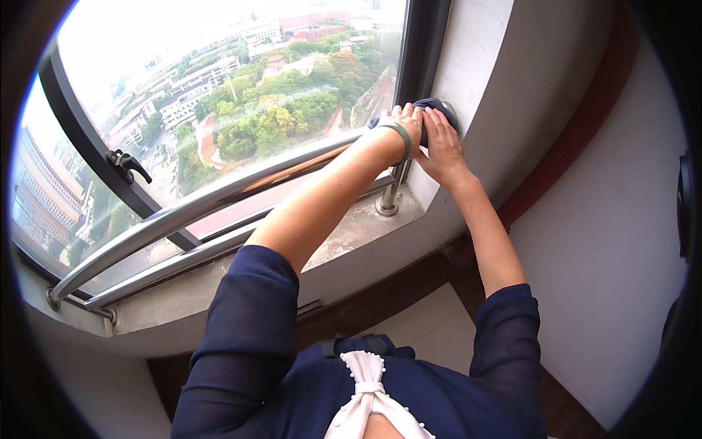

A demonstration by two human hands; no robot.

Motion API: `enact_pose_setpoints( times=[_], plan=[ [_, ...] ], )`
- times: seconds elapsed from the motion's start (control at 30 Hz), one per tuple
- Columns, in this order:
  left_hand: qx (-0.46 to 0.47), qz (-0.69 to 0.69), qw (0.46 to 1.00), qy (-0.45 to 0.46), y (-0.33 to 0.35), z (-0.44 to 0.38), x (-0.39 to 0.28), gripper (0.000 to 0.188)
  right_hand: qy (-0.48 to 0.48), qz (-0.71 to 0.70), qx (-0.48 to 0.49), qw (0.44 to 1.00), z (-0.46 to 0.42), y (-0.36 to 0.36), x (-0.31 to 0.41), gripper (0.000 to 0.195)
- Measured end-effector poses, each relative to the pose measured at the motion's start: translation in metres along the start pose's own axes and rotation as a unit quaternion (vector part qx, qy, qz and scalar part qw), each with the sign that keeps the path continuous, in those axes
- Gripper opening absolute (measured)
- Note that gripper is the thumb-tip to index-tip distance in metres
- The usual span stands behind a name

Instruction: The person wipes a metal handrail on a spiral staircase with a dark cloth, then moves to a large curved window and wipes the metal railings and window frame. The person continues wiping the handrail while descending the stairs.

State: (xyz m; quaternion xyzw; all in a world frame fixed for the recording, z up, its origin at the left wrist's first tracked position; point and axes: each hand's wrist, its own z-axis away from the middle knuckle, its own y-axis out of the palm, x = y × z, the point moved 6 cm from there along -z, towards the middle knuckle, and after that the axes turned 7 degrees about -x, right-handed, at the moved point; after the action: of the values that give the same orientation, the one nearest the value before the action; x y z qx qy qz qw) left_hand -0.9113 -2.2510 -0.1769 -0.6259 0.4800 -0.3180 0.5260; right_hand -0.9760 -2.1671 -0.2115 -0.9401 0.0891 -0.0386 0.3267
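Note:
A dark blue cloth (448,111) is bunched around the wall end of the upper stainless steel handrail (189,198) in front of the window. My left hand (403,122) presses over the cloth from above, fingers pointing toward the glass, with a green bangle (405,144) on its wrist. Right beside it, my right hand (443,144) lies on the cloth near the white side wall, its thumb by the left hand. Both hands grip the cloth against the rail. Their palms and the covered rail end are hidden.
A lower metal rail (219,237) and a post (387,202) stand over the worn sill (351,228). The dark window frame (93,131) carries a black handle (131,164). A red pipe-like band (570,137) runs along the right wall (598,263).

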Motion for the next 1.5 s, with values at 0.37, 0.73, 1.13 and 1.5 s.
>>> enact_pose_setpoints(
  times=[0.37,0.73,1.13,1.5],
  plan=[
    [-0.152,-0.110,0.982,-0.014,0.003,0.040,0.019,0.074,-0.048,-0.025,-0.012,0.998,-0.004,0.000,0.046,0.077],
    [-0.254,-0.152,0.955,-0.033,-0.043,0.205,0.115,0.057,-0.141,-0.092,-0.017,0.986,-0.021,0.013,0.222,0.077],
    [-0.287,-0.209,0.925,-0.134,-0.090,0.363,0.213,0.061,-0.200,-0.196,-0.038,0.959,-0.034,0.025,0.401,0.077],
    [-0.192,0.000,0.977,-0.090,-0.153,0.411,0.256,0.058,-0.239,-0.314,0.064,0.917,-0.061,0.020,0.453,0.056]
  ],
)
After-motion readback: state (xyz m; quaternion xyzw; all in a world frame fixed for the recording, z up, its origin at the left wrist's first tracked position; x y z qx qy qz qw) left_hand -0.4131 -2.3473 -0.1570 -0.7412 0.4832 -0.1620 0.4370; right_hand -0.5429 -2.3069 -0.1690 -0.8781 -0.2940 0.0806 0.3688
